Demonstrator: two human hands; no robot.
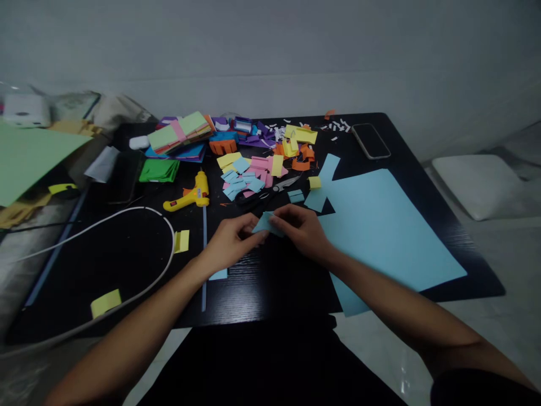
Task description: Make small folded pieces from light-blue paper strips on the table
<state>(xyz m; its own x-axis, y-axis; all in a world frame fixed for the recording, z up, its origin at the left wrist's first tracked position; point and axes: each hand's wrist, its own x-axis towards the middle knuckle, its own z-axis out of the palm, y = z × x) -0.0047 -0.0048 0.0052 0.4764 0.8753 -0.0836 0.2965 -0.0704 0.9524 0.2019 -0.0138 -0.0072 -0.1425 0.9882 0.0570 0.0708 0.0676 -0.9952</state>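
Left hand [230,241] and right hand [307,232]: fingertips nearly closed, together pinching a blue piece [262,224] over the table [270,287], near side, middle. Already cut: blue scraps [237,187] and pink scraps [258,164], heaped on the far side. Blue sheet [376,225], right, appears largely uncut. Scissors [288,183], beyond the hands, and glue gun [199,195], left, both unheld. Whether the held piece is fully folded: cannot tell

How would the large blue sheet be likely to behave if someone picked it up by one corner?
The blue sheet would probably sag or bend, since it is broad and looks paper-thin. It is likely light for its size, showing almost no thickness. It might slide before lifting, as it lies flat on the slightly shiny table.
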